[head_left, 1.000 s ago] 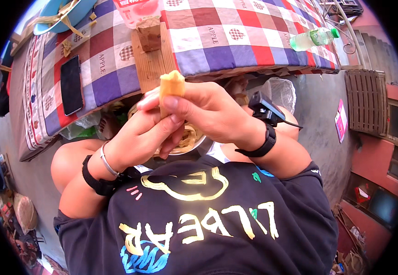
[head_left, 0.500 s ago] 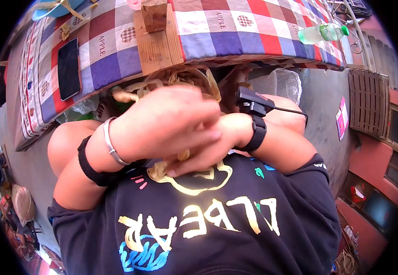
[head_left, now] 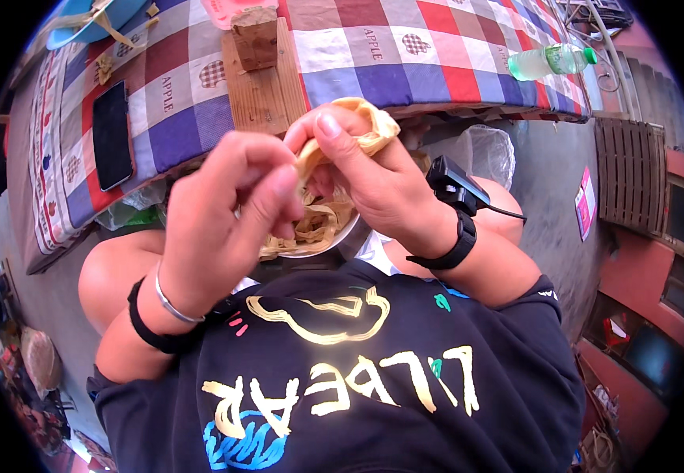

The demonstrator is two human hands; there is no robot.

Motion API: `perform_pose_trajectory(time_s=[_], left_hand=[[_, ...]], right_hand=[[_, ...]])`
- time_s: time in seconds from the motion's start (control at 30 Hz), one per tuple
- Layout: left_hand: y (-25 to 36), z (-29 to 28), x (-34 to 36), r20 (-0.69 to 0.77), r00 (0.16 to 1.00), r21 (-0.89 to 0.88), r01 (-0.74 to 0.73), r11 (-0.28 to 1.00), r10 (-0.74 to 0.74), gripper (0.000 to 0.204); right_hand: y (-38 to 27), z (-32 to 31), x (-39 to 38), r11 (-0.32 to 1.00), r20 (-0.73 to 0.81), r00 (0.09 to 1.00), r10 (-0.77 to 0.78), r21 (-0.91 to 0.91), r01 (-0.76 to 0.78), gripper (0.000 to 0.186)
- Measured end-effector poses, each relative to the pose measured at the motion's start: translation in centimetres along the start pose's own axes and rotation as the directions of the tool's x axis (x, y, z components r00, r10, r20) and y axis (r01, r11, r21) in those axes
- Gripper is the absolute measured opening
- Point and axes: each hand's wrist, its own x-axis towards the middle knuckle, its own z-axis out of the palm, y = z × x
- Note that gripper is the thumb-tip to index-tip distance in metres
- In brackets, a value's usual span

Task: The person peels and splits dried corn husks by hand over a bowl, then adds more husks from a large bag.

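A long, limp, pale yellow strip [head_left: 379, 126] is looped around the fingers of my right hand [head_left: 393, 185], which closes on it with the thumb on top. My left hand [head_left: 219, 209] is curled at the strip's hanging end, thumb and fingers pinched together there; the exact contact is partly hidden. Below both hands, between my knees, sits a light-coloured bowl [head_left: 351, 230] with a heap of similar strips [head_left: 318, 226] in it. My left hand and forearm cover part of that bowl.
Ahead is a table with a checked cloth [head_left: 357, 83]. On it are a wooden board [head_left: 263, 98] with an upright block [head_left: 255, 43], a phone [head_left: 113, 134], a blue basin [head_left: 97, 27] and a lying bottle [head_left: 551, 61]. A clear plastic bag [head_left: 488, 154] hangs beyond my right knee.
Both hands have risen from close to my shirt toward the table and drawn apart. The strip now shows clearly in the right hand, and the bowl has come into sight beneath.
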Motion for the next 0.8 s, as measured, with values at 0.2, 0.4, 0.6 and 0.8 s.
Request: perform_pose_trajectory(time_s=[0.2, 0.4, 0.6, 0.8], left_hand=[[-1.6, -1.3, 0.8, 0.065, 0.854, 0.247, -0.516, 0.821, 0.517, 0.013], [-0.9, -2.3, 0.7, 0.109, 0.875, 0.375, -0.476, 0.796, 0.472, 0.012], [-2.1, -1.2, 0.8, 0.061, 0.995, -0.344, -0.049, 0.938, 0.075, 0.022], [-2.1, -1.8, 1.1, 0.074, 0.995, -0.443, 0.093, 0.892, -0.068, 0.018]], right_hand=[[-1.1, 0.3, 0.1, 0.997, 0.036, 0.996, -0.078, 0.007, 0.078, 0.017], [-1.3, 0.1, -0.1, 0.995, 0.076, 0.997, -0.021, 0.1, 0.013, 0.011], [-1.7, 1.1, -0.6, 0.96, 0.119, 0.991, -0.054, 0.279, 0.019, 0.017], [-0.5, 1.1, -1.1, 0.903, -0.036, 0.952, -0.303, -0.331, 0.275, 0.021]])
